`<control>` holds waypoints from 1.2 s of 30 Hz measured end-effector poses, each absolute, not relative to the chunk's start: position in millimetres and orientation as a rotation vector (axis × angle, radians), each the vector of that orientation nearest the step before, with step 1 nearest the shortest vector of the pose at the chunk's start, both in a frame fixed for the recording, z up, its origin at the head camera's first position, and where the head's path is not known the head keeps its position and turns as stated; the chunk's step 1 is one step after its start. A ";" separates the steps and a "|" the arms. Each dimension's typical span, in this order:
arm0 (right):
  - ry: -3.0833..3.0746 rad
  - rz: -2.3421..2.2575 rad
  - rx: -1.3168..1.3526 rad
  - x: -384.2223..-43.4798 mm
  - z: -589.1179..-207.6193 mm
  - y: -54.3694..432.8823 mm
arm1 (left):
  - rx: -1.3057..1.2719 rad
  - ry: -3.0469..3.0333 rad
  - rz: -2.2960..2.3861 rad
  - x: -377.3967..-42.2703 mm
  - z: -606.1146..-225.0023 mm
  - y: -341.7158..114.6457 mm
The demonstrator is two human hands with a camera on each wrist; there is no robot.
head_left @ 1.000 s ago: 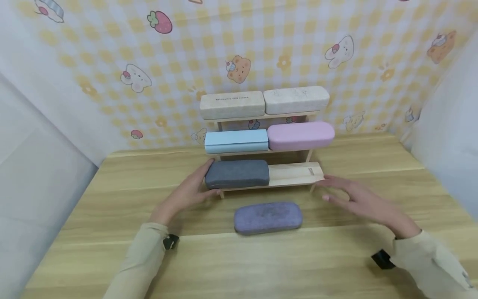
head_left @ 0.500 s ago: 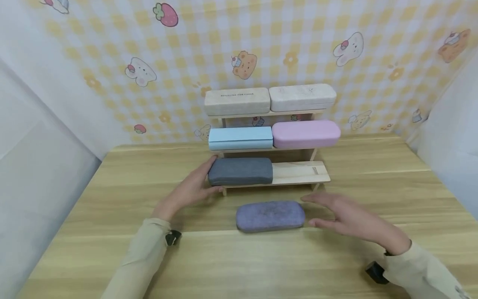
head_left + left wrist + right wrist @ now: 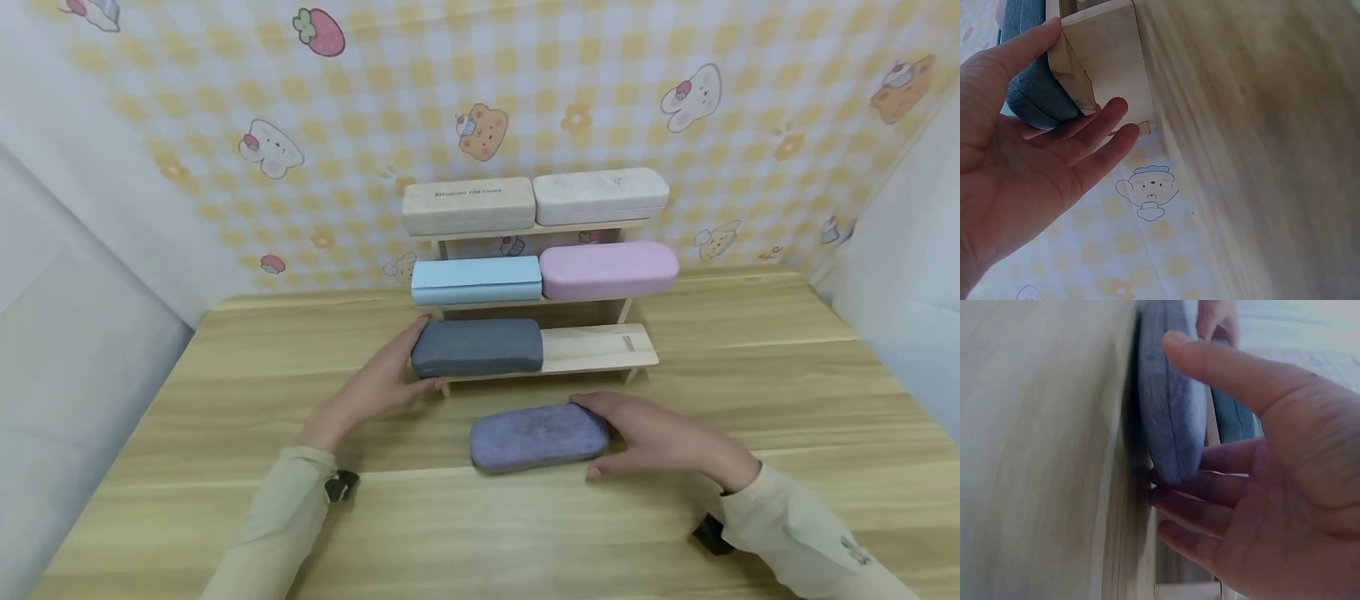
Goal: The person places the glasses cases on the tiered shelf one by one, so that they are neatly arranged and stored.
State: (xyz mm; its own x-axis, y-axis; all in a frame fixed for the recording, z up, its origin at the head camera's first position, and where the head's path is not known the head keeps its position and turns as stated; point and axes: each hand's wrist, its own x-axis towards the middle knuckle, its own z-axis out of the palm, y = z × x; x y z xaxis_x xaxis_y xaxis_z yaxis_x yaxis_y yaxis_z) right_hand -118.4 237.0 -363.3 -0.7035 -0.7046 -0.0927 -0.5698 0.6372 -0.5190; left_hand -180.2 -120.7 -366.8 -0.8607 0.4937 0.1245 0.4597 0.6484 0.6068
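Note:
A purple fabric glasses case (image 3: 538, 437) lies on the table in front of a three-tier wooden stand (image 3: 596, 348). My right hand (image 3: 652, 433) spans the right end of this case, thumb at the front and fingers behind; in the right wrist view the spread fingers reach beyond its end. On the bottom tier's left half sits a dark grey glasses case (image 3: 477, 347). My left hand (image 3: 375, 387) holds the stand at that end. In the left wrist view its thumb meets the wooden edge, while the fingers pass behind the grey case (image 3: 1035, 94).
A light blue case (image 3: 476, 282) and a pink case (image 3: 609, 271) fill the middle tier. Above them are a beige case (image 3: 468, 207) and a whitish case (image 3: 602, 197). A checked cloth (image 3: 360, 125) hangs behind the wood-grain table (image 3: 420, 533).
My right hand has come from the bottom tier's right end down and leftward to the purple case. The left hand stays at the stand's left end.

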 end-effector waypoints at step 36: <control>2.710 -0.786 -1.114 -120.8 -352.8 245.7 | 0.839 2.772 1.084 -181.5 -368.5 -118.6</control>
